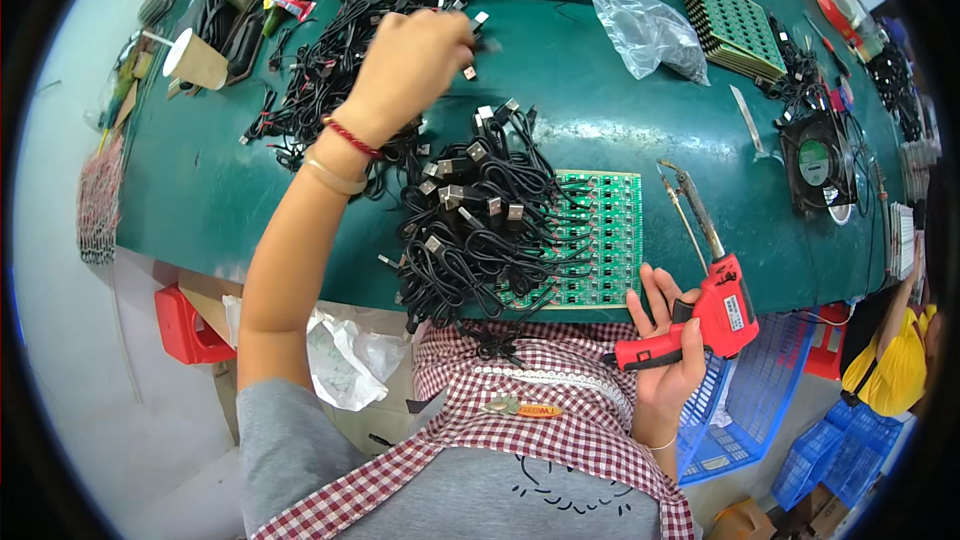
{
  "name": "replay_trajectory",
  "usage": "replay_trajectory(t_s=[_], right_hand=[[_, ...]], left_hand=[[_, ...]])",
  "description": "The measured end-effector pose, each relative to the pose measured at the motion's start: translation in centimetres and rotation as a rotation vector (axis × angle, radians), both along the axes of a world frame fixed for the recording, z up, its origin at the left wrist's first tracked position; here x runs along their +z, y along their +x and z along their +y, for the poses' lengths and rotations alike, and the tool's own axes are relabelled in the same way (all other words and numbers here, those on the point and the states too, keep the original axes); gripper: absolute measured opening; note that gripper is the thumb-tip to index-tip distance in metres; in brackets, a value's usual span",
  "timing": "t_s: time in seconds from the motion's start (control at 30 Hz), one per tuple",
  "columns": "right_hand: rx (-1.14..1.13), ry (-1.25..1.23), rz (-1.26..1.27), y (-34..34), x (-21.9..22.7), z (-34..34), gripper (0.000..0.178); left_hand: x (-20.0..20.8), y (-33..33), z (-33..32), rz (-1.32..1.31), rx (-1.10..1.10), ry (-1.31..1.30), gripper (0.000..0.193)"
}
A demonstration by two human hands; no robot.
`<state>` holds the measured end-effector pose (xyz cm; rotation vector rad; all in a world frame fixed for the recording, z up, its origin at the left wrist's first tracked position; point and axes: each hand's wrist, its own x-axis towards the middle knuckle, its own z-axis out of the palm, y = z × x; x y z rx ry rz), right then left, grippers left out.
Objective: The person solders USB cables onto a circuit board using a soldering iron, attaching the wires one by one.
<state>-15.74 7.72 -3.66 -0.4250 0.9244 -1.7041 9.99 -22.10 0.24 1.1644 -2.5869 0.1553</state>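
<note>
My right hand [668, 330] is wrapped round the handle of a red soldering gun [728, 308], whose metal tip and thin feed tube point up and away over the table. Just left of it lies a green circuit board panel [606, 230] at the table's near edge. A heap of black USB cables [475, 210] covers the panel's left part, with wire ends spread across the board. My left hand [420, 55] reaches over a larger pile of black USB cables [335, 70] farther back. Its fingers look curled but are smeared by motion, so what they hold is unclear.
A clear plastic bag [648, 30] and a stack of green circuit boards [733, 25] lie at the back right. A black fan [818, 162] stands near the right edge. At far left is a paper cup [196, 60]. Blue crates [745, 390] sit below the table.
</note>
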Motion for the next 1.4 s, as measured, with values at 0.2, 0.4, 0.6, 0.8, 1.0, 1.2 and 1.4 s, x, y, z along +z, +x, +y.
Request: replay_trajectory(t_s=[0.2, 0.4, 0.6, 0.8, 1.0, 1.2, 1.4], right_hand=[[-0.020, 0.008, -0.003, -0.5, 0.1, 0.1, 0.029], [-0.020, 0.014, 0.008, -0.7, 0.8, 0.3, 0.032], [0.009, 0.026, 0.001, -1.2, 0.5, 0.5, 0.034], [-0.060, 0.011, 0.027, -1.3, 1.1, 1.2, 0.035], [-0.094, 0.020, 0.018, -1.7, 1.1, 2.0, 0.035], [-0.107, 0.026, 0.039, -2.3, 1.2, 2.0, 0.036], [-0.093, -0.016, 0.036, -2.0, 1.4, 1.6, 0.035]], left_hand=[[3.2, -1.5, 3.8, 1.311, -0.007, 0.898, 0.044], [1.1, -0.5, 11.8, 0.553, 0.197, 0.352, 0.067], [2.6, -1.8, 12.4, 0.226, 0.169, -0.116, 0.068], [3.8, -4.1, 11.5, -0.139, -0.328, 0.247, 0.033], [2.4, -3.5, 7.7, 0.624, -0.266, 0.005, 0.035], [0.6, -2.4, 6.5, 0.440, -0.159, 0.273, 0.023], [1.0, -4.2, 7.4, 0.173, -0.235, 0.279, 0.022]])
